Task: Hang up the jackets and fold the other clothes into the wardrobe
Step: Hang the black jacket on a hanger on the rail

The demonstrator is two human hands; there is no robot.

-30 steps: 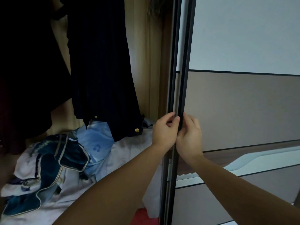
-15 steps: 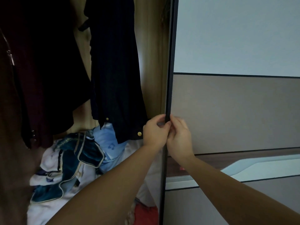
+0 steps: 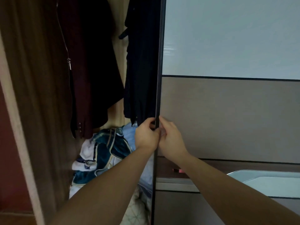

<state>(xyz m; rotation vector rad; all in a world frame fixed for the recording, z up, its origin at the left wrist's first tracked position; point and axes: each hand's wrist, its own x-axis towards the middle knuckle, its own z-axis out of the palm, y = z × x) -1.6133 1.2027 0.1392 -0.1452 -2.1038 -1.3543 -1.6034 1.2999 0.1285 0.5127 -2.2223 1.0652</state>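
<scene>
Head view: both hands meet on the dark upright edge of the sliding door (image 3: 227, 120), about halfway down the frame. The left hand (image 3: 146, 137) comes from the wardrobe side, fingers curled round the edge. The right hand (image 3: 172, 141) sits on the door's front face, its fingers bent onto the same strip, so the edge is pinched between the two hands, which touch each other.

Left of the door the wardrobe (image 3: 114, 116) stands open. Three garments hang in it: a brown coat (image 3: 40, 95) with a metal zip at the far left, a dark red jacket (image 3: 92, 65) beside it (small buttons show on its cuff), and a navy jacket (image 3: 141, 75) right against the door edge, its hem just above the left hand. Below them, on the wardrobe floor, lies an unfolded pile (image 3: 105, 148) of teal, white and cream-trimmed cloth, with a pale blue piece (image 3: 129, 135) at the back, just left of the left hand.
</scene>
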